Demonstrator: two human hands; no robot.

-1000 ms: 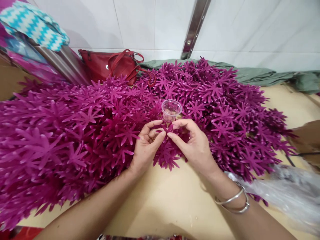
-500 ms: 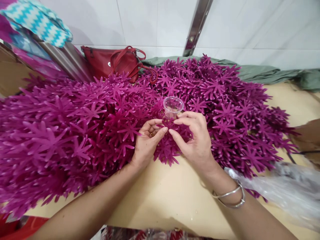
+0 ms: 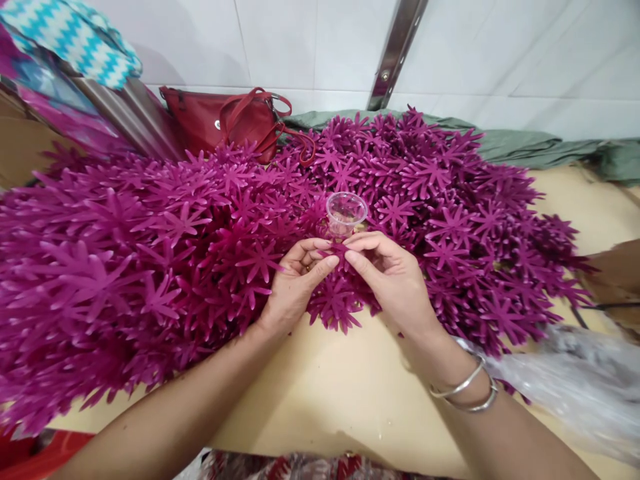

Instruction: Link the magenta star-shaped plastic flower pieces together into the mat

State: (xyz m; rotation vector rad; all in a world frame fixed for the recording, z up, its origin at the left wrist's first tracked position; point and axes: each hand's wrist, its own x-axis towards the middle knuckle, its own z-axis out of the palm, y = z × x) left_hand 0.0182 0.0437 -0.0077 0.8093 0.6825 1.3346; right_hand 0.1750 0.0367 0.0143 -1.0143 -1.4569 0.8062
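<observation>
A big heap of magenta star-shaped flower pieces [image 3: 150, 253] covers the tan table [image 3: 340, 400]. My left hand [image 3: 295, 287] and my right hand [image 3: 395, 280] meet at the middle of the heap, fingertips pinched together on one magenta flower piece [image 3: 337, 252]. A bunch of the same pieces [image 3: 335, 303] hangs below the fingers. A small clear plastic cup [image 3: 346, 213] stands on the heap just beyond my fingertips. Silver bangles [image 3: 465, 390] ring my right wrist.
A red handbag [image 3: 225, 123] lies against the white tiled wall at the back left. Beside it are patterned cloths [image 3: 70, 40] on a slanted metal rail. A green cloth [image 3: 525, 150] runs along the back right. A clear plastic bag [image 3: 575, 387] lies at the right.
Both hands stay pinched on the flower piece; the fingers have shifted slightly and the right hand has closed in a little. The view has tilted a bit.
</observation>
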